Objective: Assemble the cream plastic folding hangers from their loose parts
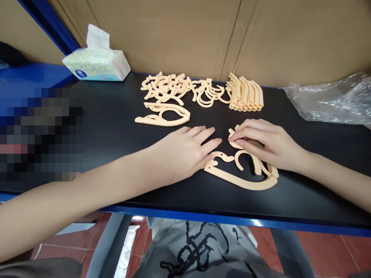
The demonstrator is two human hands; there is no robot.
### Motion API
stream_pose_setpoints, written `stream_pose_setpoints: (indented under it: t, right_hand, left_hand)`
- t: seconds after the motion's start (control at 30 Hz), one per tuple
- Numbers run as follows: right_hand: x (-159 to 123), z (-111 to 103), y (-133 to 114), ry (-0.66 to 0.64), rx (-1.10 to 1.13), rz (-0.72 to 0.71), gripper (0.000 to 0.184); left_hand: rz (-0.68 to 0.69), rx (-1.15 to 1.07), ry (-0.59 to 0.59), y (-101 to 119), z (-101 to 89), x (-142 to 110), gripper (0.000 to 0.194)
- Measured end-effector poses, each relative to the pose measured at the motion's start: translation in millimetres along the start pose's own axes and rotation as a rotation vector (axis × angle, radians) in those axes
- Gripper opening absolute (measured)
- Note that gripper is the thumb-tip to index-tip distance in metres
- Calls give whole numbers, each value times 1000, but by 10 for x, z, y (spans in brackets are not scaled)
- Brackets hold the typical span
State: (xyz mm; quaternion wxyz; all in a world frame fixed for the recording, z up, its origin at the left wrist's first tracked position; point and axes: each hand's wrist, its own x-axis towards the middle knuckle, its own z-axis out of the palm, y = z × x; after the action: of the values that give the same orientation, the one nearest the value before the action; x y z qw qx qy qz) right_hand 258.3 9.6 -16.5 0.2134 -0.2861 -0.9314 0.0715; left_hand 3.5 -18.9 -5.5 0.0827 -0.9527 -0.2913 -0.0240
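Observation:
My left hand (189,148) lies low over the black tabletop with its fingers stretched out; its fingertips are beside a small curved cream plastic piece (222,156). My right hand (265,141) has thumb and fingers closed on a short cream plastic piece (235,143), partly hidden by the fingers. Under and in front of that hand lie a long curved hanger arm (240,181) and a cream hook (239,161). Part of the arm's far end is covered by the right hand. Farther back rests a folded cream plastic hanger (168,122).
Behind are a loose pile of small cream pieces (171,87), several hooks (207,96) and a neat stack of hanger arms (246,94). A tissue pack (97,63) stands back left, a clear plastic bag (333,98) back right. The table's blue edge (203,216) runs along the front.

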Motion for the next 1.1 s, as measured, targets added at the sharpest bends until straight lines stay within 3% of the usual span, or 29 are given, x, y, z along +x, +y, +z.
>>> stream_pose_setpoints:
  t: [1.1]
  right_hand:
    - [-9,5,17,-6,9,-5,17]
  left_hand:
    - [7,21,-10,0,-23,21,46]
